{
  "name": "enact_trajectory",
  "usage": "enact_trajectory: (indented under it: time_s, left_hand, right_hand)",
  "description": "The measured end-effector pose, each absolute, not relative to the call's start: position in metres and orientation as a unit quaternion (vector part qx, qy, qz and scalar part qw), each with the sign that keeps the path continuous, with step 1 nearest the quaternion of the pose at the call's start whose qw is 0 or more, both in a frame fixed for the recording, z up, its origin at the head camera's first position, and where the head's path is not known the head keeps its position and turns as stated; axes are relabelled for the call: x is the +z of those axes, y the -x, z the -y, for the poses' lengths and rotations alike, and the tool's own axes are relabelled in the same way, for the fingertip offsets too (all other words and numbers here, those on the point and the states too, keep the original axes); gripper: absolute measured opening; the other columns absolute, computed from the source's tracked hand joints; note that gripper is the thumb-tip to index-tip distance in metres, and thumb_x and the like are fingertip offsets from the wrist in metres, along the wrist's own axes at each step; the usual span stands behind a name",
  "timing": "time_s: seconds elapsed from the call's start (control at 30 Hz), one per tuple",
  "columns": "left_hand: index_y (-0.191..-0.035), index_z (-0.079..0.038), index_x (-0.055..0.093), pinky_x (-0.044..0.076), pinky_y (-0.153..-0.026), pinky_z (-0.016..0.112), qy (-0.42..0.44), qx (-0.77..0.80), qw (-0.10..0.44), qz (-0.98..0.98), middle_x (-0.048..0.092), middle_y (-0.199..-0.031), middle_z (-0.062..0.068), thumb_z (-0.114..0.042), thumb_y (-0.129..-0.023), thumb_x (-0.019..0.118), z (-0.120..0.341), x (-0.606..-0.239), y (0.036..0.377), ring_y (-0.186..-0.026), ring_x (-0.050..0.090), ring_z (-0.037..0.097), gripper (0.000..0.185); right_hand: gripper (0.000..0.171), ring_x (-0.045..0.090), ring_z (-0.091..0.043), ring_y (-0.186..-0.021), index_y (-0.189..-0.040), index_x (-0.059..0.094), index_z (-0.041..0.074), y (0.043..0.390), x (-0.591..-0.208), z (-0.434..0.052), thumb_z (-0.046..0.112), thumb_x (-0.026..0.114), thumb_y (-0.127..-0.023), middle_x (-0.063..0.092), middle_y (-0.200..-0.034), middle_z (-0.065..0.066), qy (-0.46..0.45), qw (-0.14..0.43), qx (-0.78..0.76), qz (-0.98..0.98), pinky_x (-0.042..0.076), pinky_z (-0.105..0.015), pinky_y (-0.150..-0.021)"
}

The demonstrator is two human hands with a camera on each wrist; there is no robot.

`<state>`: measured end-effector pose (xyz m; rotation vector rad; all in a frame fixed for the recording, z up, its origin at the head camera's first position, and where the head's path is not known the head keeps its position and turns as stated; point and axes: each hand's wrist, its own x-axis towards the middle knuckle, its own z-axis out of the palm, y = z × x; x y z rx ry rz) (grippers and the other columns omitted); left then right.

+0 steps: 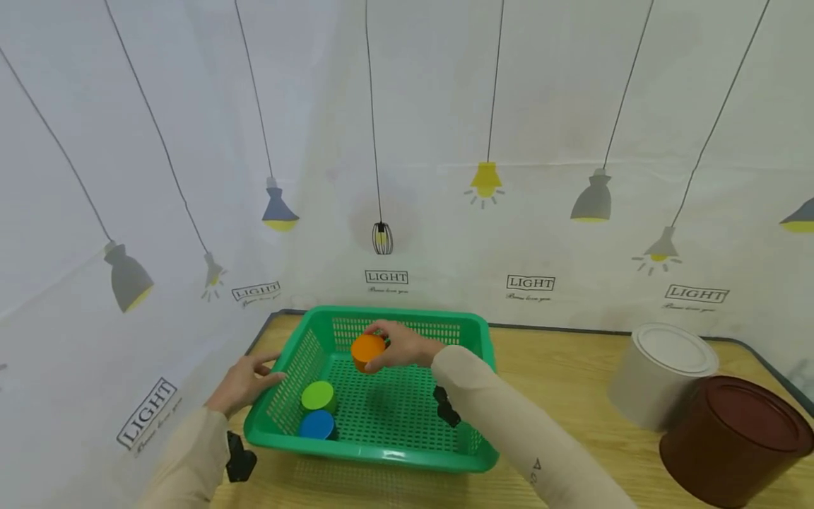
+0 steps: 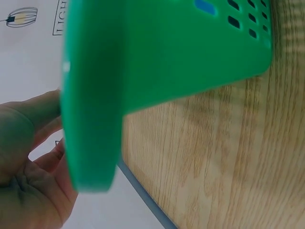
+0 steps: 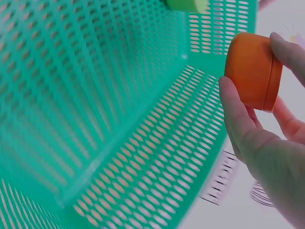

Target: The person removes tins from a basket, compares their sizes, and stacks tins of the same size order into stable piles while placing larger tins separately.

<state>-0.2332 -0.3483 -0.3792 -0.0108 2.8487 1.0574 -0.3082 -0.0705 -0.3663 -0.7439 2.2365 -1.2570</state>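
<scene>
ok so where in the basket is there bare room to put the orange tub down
The basket floor is bare in the middle and right, under the orange tub in the right hand. The front left corner is crowded by the green tub and blue tub.

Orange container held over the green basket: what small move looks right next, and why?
Probably lower it onto the bare basket floor and let go. The right hand grips the orange container above the green basket, well off the mesh floor. The green container and blue container already sit inside, and the left hand touches the rim.
</scene>
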Motion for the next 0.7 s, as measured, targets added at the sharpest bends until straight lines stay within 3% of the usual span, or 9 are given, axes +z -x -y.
enact_trajectory:
  time_s: [0.33,0.7]
  left_hand:
    - [-0.129,0.009,0.038,0.047,-0.064,0.039,0.004,0.354,0.050,-0.934,0.053,-0.099,0.025,-0.018,-0.087,0.057,0.347,-0.378,0.234,-0.076,0.055,0.023,0.054]
    - [-0.129,0.008,0.038,0.047,-0.065,0.038,0.010,0.347,0.053,-0.936,0.054,-0.100,0.025,-0.019,-0.086,0.057,0.348,-0.380,0.235,-0.076,0.055,0.022,0.054]
  right_hand:
    - [0.057,0.047,-0.025,-0.106,-0.126,0.044,0.011,0.284,-0.331,0.017,0.016,0.071,-0.076,0.047,-0.121,-0.008,0.329,0.174,-0.421,-0.827,0.041,-0.037,-0.086]
    - [0.059,0.044,-0.030,-0.108,-0.127,0.041,0.001,0.266,-0.336,-0.069,0.018,0.069,-0.078,0.047,-0.119,-0.012,0.344,0.104,-0.424,-0.831,0.038,-0.043,-0.089]
